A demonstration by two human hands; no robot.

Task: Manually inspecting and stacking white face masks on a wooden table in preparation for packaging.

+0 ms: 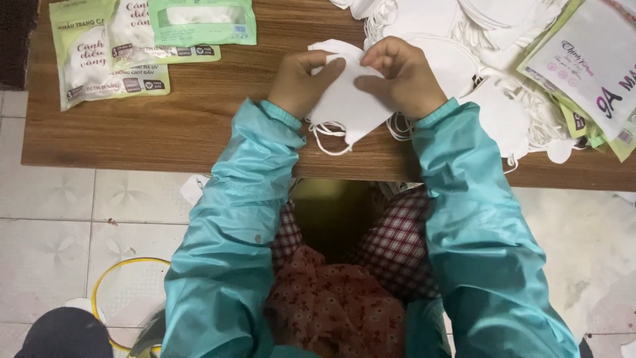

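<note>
A person sits at a table point(165, 132), both hands over its near edge. The left hand point(301, 79) and right hand point(404, 76) grip one face mask point(348, 106) from either side, its ear loops point(328, 136) hanging toward the table's front. Behind and to the right of the hands lies a heap of loose masks point(464, 40), spreading to the right end, where a stack of flat packets point(589, 66) rests partly on it. At the table's far left lie three filled packets point(139, 40), overlapping. On the floor at lower left sits a hoop point(99, 285).
</note>
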